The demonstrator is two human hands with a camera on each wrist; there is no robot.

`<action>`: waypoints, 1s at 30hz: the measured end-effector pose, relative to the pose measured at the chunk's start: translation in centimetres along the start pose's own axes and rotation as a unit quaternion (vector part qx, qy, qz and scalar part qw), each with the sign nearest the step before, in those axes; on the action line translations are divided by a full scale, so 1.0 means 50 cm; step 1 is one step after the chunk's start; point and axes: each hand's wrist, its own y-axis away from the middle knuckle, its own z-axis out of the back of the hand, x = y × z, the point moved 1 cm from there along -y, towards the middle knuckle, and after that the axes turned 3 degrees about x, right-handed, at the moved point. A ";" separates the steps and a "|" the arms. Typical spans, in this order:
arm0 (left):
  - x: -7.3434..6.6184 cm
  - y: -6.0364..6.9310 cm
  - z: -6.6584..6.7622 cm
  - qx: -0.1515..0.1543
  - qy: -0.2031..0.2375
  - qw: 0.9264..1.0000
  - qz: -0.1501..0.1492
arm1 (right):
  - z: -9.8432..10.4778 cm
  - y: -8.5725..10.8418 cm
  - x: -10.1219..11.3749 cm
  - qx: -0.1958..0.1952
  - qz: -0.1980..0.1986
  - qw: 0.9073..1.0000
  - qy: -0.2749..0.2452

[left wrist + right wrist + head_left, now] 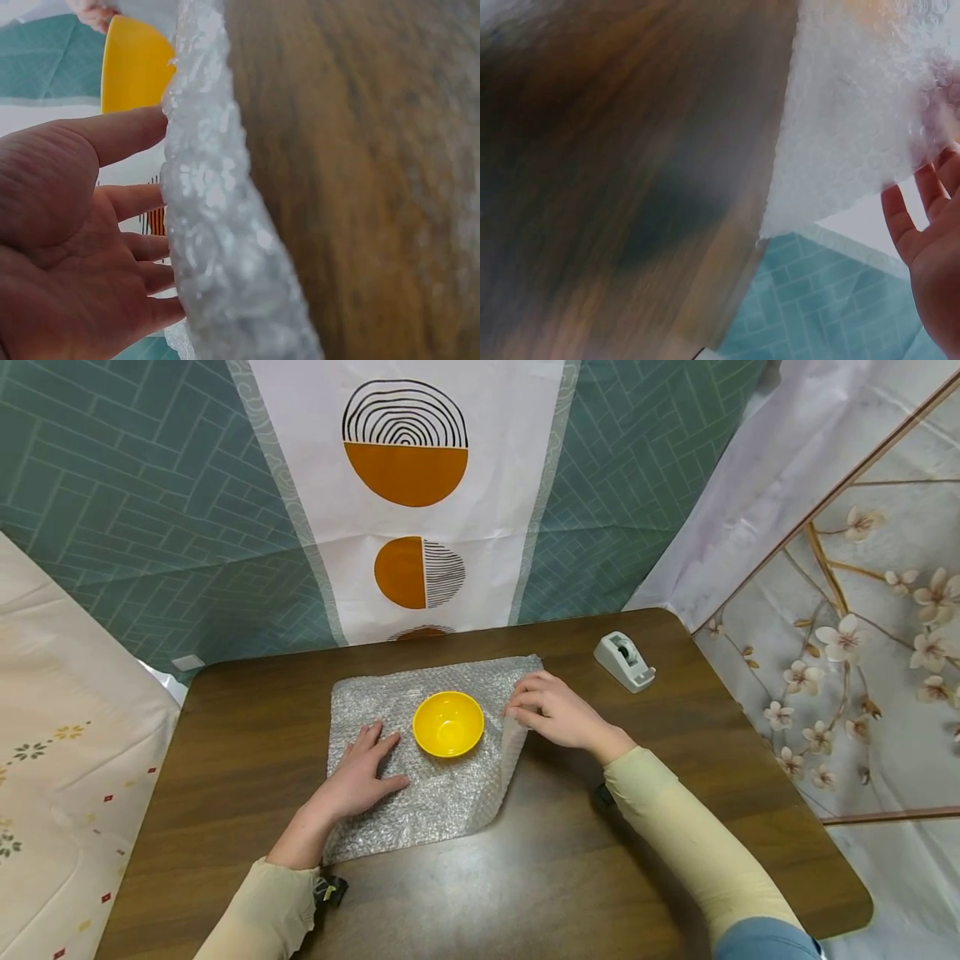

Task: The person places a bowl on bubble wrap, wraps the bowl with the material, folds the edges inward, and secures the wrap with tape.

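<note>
A yellow bowl [448, 724] stands upright on a sheet of bubble wrap [420, 802] spread over the table. Left of the bowl, my left hand [362, 777] rests on the wrap with its fingers spread; the left wrist view shows the fingertips of that hand [82, 232] against the wrap [217, 202]. My right hand [558, 712] pinches the wrap's right edge, which is lifted and curls up off the table. In the right wrist view the raised sheet [840, 135] hangs from the fingers of my right hand [937, 225].
A white tape dispenser [624, 662] stands at the table's back right, beyond my right hand. The brown wooden table [247, 735] extends around the wrap. Patterned cloths hang behind the table and at both sides.
</note>
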 end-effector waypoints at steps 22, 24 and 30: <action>-0.010 0.006 0.018 -0.105 0.066 0.992 -0.001 | -0.005 -0.050 0.024 -0.041 -0.038 0.998 -0.019; -0.012 0.006 0.019 -0.119 0.068 0.991 -0.006 | -0.005 -0.055 0.026 -0.046 -0.037 0.998 -0.014; -0.023 0.007 0.022 -0.175 0.084 0.981 -0.022 | -0.008 -0.072 0.030 -0.051 -0.036 0.998 -0.003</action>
